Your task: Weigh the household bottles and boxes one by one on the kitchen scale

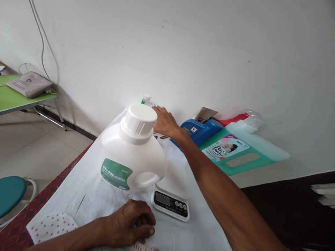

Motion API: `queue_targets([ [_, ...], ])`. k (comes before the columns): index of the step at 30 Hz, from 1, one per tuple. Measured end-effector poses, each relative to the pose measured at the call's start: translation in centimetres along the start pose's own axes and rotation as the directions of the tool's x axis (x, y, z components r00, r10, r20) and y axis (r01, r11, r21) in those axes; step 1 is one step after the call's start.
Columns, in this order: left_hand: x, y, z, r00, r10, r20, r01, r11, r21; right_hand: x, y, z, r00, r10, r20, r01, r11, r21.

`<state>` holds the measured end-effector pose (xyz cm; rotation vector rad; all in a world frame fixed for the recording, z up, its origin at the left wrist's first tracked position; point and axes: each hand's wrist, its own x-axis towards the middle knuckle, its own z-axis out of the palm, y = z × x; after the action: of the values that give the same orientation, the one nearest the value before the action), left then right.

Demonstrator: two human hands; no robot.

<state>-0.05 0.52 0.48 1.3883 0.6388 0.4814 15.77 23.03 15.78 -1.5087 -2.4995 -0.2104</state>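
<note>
1. We set our clock on the white plastic jug (136,153), twelve toward the wall (167,48); the jug stands upright on the white cloth (91,212), its cap seated on its neck.
2. The work seems only partly along, we judge: the jug is out and closed, and the digital scale (171,205) lies at between four and five o'clock, with no reading that we can make out. Whether jug and scale touch, we cannot tell.
3. Our right hand (167,122) reaches past the jug at two o'clock, near the small white-capped bottle (147,99) at between twelve and one. Its fingertips are hidden, so we cannot tell whether they grip anything; that reach looks unfinished.
4. Our left hand (131,223) rests at six o'clock, fingers loosely curled, by the measuring tape (140,246); we cannot tell if it pinches the tape.
5. As for contents, the white jug's opaque walls hide its fill.
6. At three o'clock, the translucent "Pao dudu" jug (261,148) looks deeper green low down, probably liquid.
7. The blue bottle (195,130), between two and three, is opaque; its fill is unknown to us.
</note>
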Motion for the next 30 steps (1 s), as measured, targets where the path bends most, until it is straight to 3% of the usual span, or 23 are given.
queue_targets([
  [4, 0.1, -0.3, 0.0, 1.000, -0.007, 0.005, 0.007, 1.000, 0.011, -4.2, 1.9, -4.1, 0.998, 0.055, -0.028, -0.055, 0.998, -0.016],
  [7, 0.1, -0.3, 0.0, 1.000, -0.015, 0.004, 0.015, 1.000, 0.002, -8.0, 3.2, -5.7, 0.998, 0.042, -0.050, -0.043, 0.999, -0.015],
  [13, 0.0, 0.0, 0.1, 0.999, -0.035, 0.006, 0.035, 0.999, 0.024, -14.4, 3.8, -4.8, 0.991, 0.069, 0.115, -0.077, 0.995, 0.066],
  [15, -0.1, 0.0, 0.1, 0.999, -0.035, 0.005, 0.034, 0.999, 0.040, -15.4, 3.7, -4.0, 0.989, 0.085, 0.118, -0.097, 0.990, 0.100],
  [18, -0.1, 0.1, 0.1, 0.999, -0.036, 0.010, 0.035, 0.998, 0.052, -16.5, 3.6, -3.6, 0.991, 0.124, 0.044, -0.129, 0.981, 0.143],
  [21, -0.1, 0.3, 0.0, 0.999, -0.034, 0.010, 0.033, 0.998, 0.045, -18.2, 2.7, -4.4, 0.973, 0.164, -0.162, -0.143, 0.981, 0.134],
  [23, -0.1, 0.4, 0.0, 1.000, -0.029, 0.008, 0.029, 0.999, 0.040, -20.4, 1.5, -4.9, 0.907, 0.200, -0.372, -0.161, 0.978, 0.133],
  [24, -0.1, 0.4, 0.0, 1.000, -0.027, 0.007, 0.027, 0.999, 0.041, -21.7, 0.9, -5.0, 0.849, 0.234, -0.474, -0.180, 0.971, 0.156],
  [26, -0.1, 0.4, 0.0, 1.000, -0.024, 0.004, 0.024, 0.999, 0.045, -24.6, -0.2, -4.2, 0.660, 0.409, -0.630, -0.311, 0.912, 0.266],
  [28, -0.1, 0.2, 0.0, 1.000, -0.025, 0.003, 0.025, 0.999, 0.049, -27.4, -1.1, -2.0, 0.498, 0.616, -0.611, -0.414, 0.787, 0.456],
  [29, -0.1, 0.0, 0.0, 1.000, -0.023, 0.003, 0.022, 0.999, 0.049, -28.5, -1.4, -0.5, 0.459, 0.713, -0.530, -0.417, 0.700, 0.580],
  [30, -0.1, -0.2, 0.0, 1.000, -0.018, 0.004, 0.017, 0.999, 0.049, -29.4, -1.7, 1.2, 0.459, 0.792, -0.402, -0.401, 0.589, 0.702],
])
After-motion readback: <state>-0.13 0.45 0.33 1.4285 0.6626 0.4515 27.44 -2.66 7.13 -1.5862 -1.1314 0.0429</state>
